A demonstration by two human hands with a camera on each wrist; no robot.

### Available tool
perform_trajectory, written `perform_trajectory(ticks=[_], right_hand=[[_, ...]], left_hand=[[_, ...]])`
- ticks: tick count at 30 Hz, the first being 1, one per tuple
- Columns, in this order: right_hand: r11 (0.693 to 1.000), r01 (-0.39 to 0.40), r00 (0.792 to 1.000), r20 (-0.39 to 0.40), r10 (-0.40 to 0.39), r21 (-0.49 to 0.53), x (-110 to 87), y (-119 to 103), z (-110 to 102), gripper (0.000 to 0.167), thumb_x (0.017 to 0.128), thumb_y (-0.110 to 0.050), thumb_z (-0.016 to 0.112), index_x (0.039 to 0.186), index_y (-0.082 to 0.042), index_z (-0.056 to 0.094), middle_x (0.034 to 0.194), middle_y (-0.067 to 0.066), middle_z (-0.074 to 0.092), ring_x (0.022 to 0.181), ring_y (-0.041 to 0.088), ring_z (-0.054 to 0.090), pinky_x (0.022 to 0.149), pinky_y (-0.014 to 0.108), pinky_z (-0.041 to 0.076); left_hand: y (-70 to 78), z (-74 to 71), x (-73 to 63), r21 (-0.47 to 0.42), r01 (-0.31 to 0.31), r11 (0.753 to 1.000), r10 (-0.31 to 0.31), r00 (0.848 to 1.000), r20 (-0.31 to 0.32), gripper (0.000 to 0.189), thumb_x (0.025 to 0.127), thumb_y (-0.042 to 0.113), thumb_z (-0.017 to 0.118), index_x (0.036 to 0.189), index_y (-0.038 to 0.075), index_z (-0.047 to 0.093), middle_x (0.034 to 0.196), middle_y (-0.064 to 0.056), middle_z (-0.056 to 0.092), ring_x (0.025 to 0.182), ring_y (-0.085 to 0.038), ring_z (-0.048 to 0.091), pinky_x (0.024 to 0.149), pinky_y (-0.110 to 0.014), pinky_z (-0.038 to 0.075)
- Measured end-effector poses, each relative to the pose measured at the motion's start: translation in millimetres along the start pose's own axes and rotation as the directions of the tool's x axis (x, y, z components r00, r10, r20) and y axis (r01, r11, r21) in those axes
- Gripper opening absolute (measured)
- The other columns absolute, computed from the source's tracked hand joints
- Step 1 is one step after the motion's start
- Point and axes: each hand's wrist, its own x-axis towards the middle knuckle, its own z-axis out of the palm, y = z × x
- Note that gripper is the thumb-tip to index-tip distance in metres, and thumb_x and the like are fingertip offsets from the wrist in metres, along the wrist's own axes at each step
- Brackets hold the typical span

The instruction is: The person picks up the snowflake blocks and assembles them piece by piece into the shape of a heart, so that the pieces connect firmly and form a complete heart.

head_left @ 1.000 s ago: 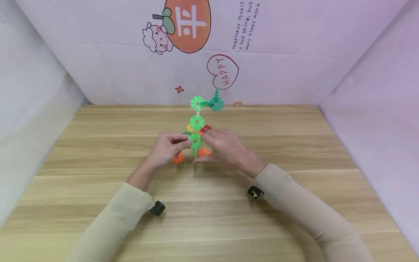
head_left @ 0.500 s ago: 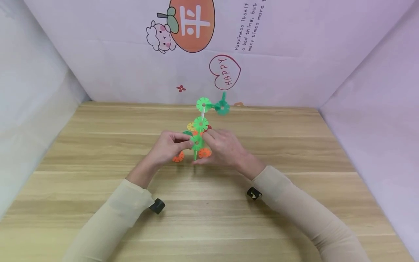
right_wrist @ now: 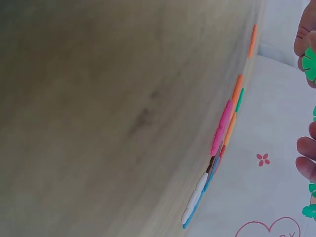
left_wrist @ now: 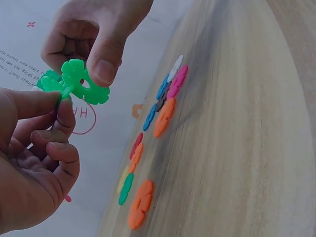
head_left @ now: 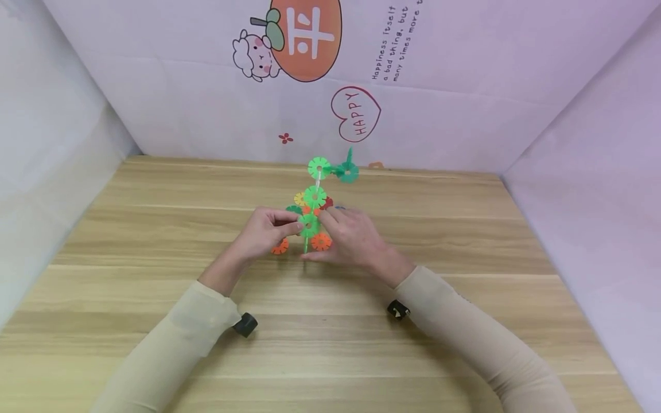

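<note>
A chain of interlocked plastic snowflake discs is held above the table between both hands. My left hand [head_left: 260, 232] pinches a light green disc [head_left: 308, 225] in the chain between thumb and fingertips. From the other side my right hand [head_left: 356, 238] grips the chain's near end, its thumb against a light green disc [left_wrist: 91, 89] in the left wrist view. Farther along stand another light green disc [head_left: 315, 197], a clear piece [head_left: 318, 182] and a top green disc [head_left: 319, 167]. Dark green discs [head_left: 348, 172] branch off to the right. Fingers hide parts of the joints.
Loose discs lie on the wooden table [head_left: 320, 344] under the hands: orange discs [left_wrist: 141, 204], a pink disc [left_wrist: 177, 82], a white disc [left_wrist: 175, 68], plus several blue, yellow, red and green ones. A printed white cloth [head_left: 181, 103] stands behind the table.
The chain's far end has tilted a little right, then slightly back. Both hands keep the same hold at nearly the same spot. The head view has shifted slightly.
</note>
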Motion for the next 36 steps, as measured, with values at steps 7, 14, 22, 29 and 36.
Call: perform_trajectory(ticks=[7, 14, 22, 29, 36], right_hand=[[1.000, -0.018, 0.999, 0.028, 0.019, -0.006, 1.6, -1.6, 0.2, 0.071, 0.067, -0.065, 0.092, 0.089, -0.008, 0.056, 0.066, -0.001, 0.048, 0.053, 0.012, 0.040, 0.047, 0.023, 0.031], [0.999, -0.027, 0.999, 0.044, 0.028, -0.027, 2.6, -2.1, -1.2, 0.073, 0.067, -0.068, 0.091, 0.089, -0.008, 0.056, 0.066, -0.001, 0.049, 0.052, 0.011, 0.039, 0.047, 0.023, 0.031], [0.998, -0.060, 0.994, 0.086, 0.063, -0.037, 3.8, -3.9, -1.6, 0.073, 0.066, -0.067, 0.092, 0.089, -0.007, 0.056, 0.065, -0.002, 0.048, 0.052, 0.010, 0.036, 0.047, 0.022, 0.029], [0.994, -0.100, 0.988, 0.118, 0.104, -0.038, 5.3, -6.5, -3.8, 0.076, 0.065, -0.068, 0.092, 0.091, -0.007, 0.054, 0.067, -0.001, 0.051, 0.052, 0.011, 0.039, 0.047, 0.023, 0.032], [0.988, -0.148, 0.976, 0.157, 0.152, -0.035, 6.4, -8.3, -6.6, 0.076, 0.064, -0.068, 0.092, 0.091, -0.009, 0.053, 0.069, -0.001, 0.052, 0.052, 0.011, 0.041, 0.047, 0.023, 0.034]], left_hand=[[-2.9, -1.7, 0.2, -0.002, 0.005, 1.000, -0.005, 1.000, -0.003, 0.025, 0.102, 0.010, 0.068, 0.122, -0.002, 0.075, 0.100, -0.009, 0.075, 0.093, -0.034, 0.060, 0.064, -0.023, 0.045], [-2.5, -2.6, 0.9, -0.004, 0.006, 1.000, -0.006, 1.000, -0.011, 0.025, 0.102, 0.010, 0.067, 0.122, -0.002, 0.075, 0.101, -0.010, 0.076, 0.097, -0.037, 0.062, 0.066, -0.024, 0.047], [-2.8, -1.3, 1.3, -0.015, 0.004, 1.000, -0.004, 1.000, -0.024, 0.026, 0.102, 0.010, 0.068, 0.123, -0.002, 0.075, 0.100, -0.008, 0.077, 0.100, -0.039, 0.063, 0.066, -0.022, 0.048], [-2.6, 0.3, 0.6, -0.002, 0.014, 1.000, -0.014, 0.999, -0.029, 0.026, 0.101, 0.012, 0.070, 0.124, -0.001, 0.075, 0.102, -0.011, 0.076, 0.087, -0.030, 0.060, 0.061, -0.022, 0.044], [-2.5, 2.9, 1.1, 0.013, 0.014, 1.000, -0.014, 1.000, -0.020, 0.026, 0.101, 0.012, 0.070, 0.123, -0.001, 0.075, 0.103, -0.015, 0.076, 0.077, -0.022, 0.054, 0.057, -0.022, 0.041]])
